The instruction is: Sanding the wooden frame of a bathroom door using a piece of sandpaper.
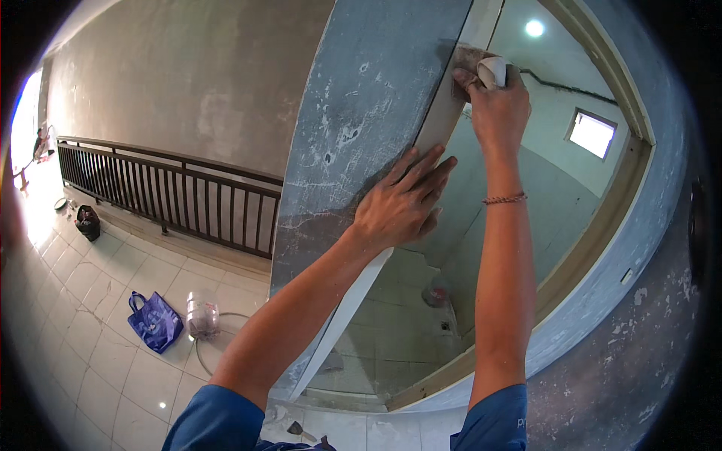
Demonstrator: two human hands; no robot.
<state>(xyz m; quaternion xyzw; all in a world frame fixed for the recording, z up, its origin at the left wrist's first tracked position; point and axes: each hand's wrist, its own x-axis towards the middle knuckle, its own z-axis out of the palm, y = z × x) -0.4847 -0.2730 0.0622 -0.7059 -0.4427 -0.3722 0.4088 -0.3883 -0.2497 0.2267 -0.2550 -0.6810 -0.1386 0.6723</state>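
My right hand (498,105) is raised high, gripping a scraper with a round white handle (492,71). Its wide, stained flat blade (468,59) lies against the upper part of the pale door frame (440,129). My left hand (402,199) presses flat with fingers spread, lower down, where the grey-blue wall (353,98) meets that frame. Nothing is held in it. A dark damp-looking patch shows on the wall around these fingers. Scratches and white flecks mark the wall's surface.
Through the doorway is a small tiled room with a bright window (592,134). A dark metal railing (173,192) runs along the left. On the tiled floor are a blue bag (156,323), a clear plastic container (201,316) and a black bucket (87,223). Another person (40,143) is far left.
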